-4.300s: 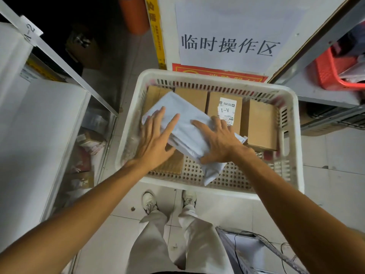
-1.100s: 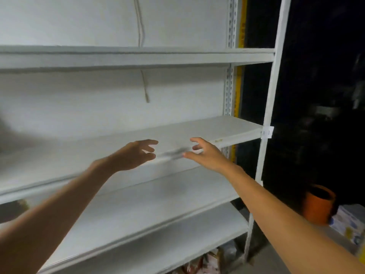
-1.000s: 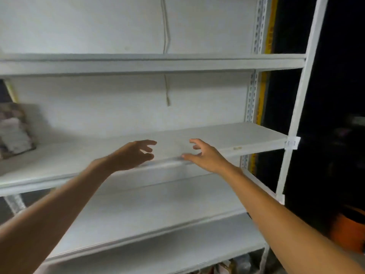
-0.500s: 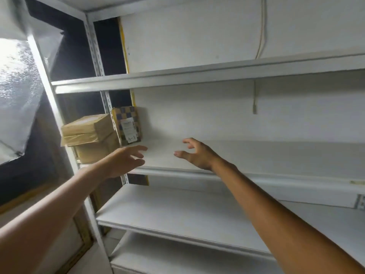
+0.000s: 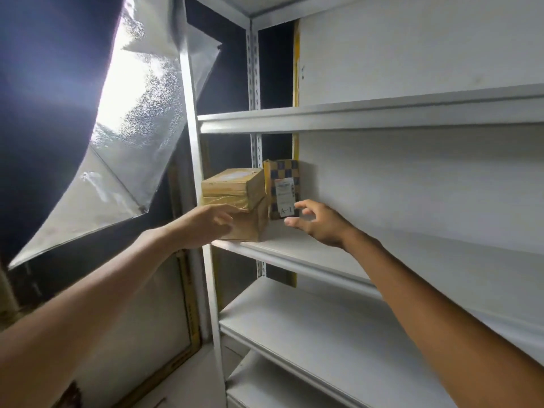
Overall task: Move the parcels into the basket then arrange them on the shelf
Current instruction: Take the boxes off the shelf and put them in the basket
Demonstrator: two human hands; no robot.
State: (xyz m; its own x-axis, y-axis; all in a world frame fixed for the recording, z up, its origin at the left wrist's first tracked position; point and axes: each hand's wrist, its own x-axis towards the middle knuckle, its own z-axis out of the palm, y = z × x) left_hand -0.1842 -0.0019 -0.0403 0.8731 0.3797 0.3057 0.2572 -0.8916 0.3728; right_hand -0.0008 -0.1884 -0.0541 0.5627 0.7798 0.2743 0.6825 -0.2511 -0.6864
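Two brown cardboard parcels are stacked at the left end of the white shelf (image 5: 309, 251): a taped upper box (image 5: 235, 187) on a lower box (image 5: 250, 228). A checkered parcel (image 5: 282, 187) with a white label stands upright behind them against the back wall. My left hand (image 5: 206, 225) reaches to the front of the lower box, fingers loosely spread, holding nothing. My right hand (image 5: 318, 222) hovers just right of the checkered parcel, fingers loosely curled and empty. The basket is out of view.
The white metal rack has an upper shelf (image 5: 353, 116) and lower shelves (image 5: 323, 334). A grey upright post (image 5: 194, 160) stands at the rack's left edge. A shiny reflective sheet (image 5: 132, 136) hangs to the left, brightly lit.
The view has swung left along the rack, away from the basket seen earlier. Both empty hands have moved closer to the stacked boxes and the checkered parcel.
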